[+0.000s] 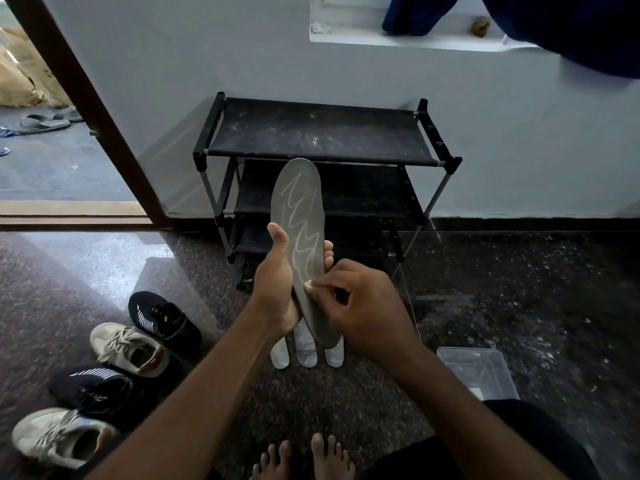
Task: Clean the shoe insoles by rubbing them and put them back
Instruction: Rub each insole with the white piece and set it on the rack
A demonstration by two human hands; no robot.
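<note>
Insole [298, 202] looked light and bendy, so our left hand [273, 285] gripped it mid-length while our right hand [363, 306] pinched near the heel.

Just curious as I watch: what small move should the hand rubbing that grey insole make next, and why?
Probably slide the right hand up the grey insole toward its toe: its thumb presses only near the heel end, while the left hand holds the insole, toe end up.

L grip [277, 289] is clasping insole [298, 202], thumb up; R grip [363, 306], fingers curled, is pressing thumb onto it; forearms reaching fwd.
</note>
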